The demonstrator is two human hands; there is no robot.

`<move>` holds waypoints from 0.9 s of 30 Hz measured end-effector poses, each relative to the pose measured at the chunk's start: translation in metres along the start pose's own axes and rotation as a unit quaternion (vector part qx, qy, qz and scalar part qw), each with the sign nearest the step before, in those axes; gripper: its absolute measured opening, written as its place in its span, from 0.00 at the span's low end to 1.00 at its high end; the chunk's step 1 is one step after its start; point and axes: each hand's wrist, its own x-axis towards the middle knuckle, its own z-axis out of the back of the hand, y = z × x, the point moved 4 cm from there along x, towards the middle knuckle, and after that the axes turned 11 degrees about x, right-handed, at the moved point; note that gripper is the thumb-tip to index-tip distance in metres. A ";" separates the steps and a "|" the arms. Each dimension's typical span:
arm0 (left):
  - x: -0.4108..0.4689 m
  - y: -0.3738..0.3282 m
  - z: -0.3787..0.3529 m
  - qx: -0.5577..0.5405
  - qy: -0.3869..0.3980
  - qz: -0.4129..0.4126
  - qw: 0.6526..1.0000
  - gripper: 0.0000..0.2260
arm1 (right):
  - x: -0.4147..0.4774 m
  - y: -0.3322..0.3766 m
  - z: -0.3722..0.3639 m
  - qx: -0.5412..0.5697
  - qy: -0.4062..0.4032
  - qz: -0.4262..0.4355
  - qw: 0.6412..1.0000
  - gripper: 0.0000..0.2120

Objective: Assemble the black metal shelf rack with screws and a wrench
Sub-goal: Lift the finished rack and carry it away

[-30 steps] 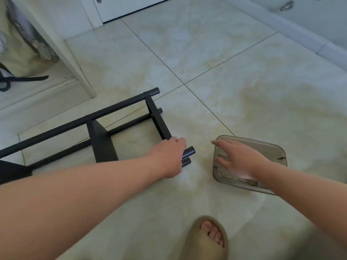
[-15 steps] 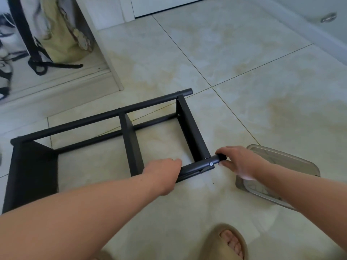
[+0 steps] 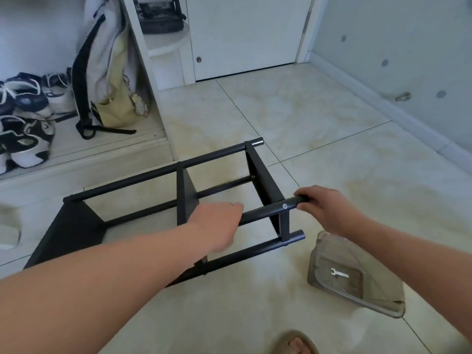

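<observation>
Black metal shelf rack (image 3: 184, 200) lies on its side on the pale tiled floor (image 3: 332, 129), in the middle of the scene, its long tubes running from the near left toward the far right.

At the far left, several dark and white shoes (image 3: 23, 123) sit on a low raised ledge, and just right of them a cream and black bag (image 3: 109, 80) leans upright against a white partition. A white door (image 3: 245, 34) stands at the far side, behind the rack.

The rack's left end is a solid black panel resting on the floor; a second panel crosses the tubes about midway, and a third closes the right end. The left hand (image 3: 217, 226) reaches in from the near left and grasps the raised near tube between the middle and right panels, fingers curled over it. Just right of that hand, a silver screw (image 3: 284, 206) shows in the tube where the right panel meets it. The right hand (image 3: 324, 208) wraps around the very end of the same tube, thumb underneath and fingers over the top.

Near right, a clear plastic container (image 3: 319, 251) rests on the floor just beside the rack's lower tube end, with a small silver wrench (image 3: 339, 273) lying flat inside. A foot in a tan sandal (image 3: 293, 343) shows at the near edge, left of the container.
</observation>
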 end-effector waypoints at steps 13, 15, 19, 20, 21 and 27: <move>-0.039 0.047 0.140 -0.243 -0.246 0.043 0.937 0.10 | 0.000 0.220 0.173 0.008 -0.152 0.168 0.974 0.15; -0.041 0.051 0.145 -0.290 -0.268 0.048 0.918 0.10 | 0.000 0.250 0.179 -0.017 -0.151 0.194 0.969 0.15; -0.032 0.055 0.138 -0.349 -0.284 0.077 0.890 0.10 | 0.005 0.285 0.171 -0.049 -0.129 0.217 0.966 0.16; -0.028 0.054 0.135 -0.359 -0.286 0.081 0.885 0.11 | 0.007 0.289 0.167 -0.056 -0.123 0.218 0.966 0.17; -0.024 0.053 0.132 -0.368 -0.287 0.082 0.880 0.12 | 0.010 0.291 0.164 -0.062 -0.121 0.219 0.966 0.17; -0.002 0.047 0.123 -0.400 -0.288 0.079 0.866 0.13 | 0.022 0.286 0.160 -0.046 -0.122 0.216 0.968 0.16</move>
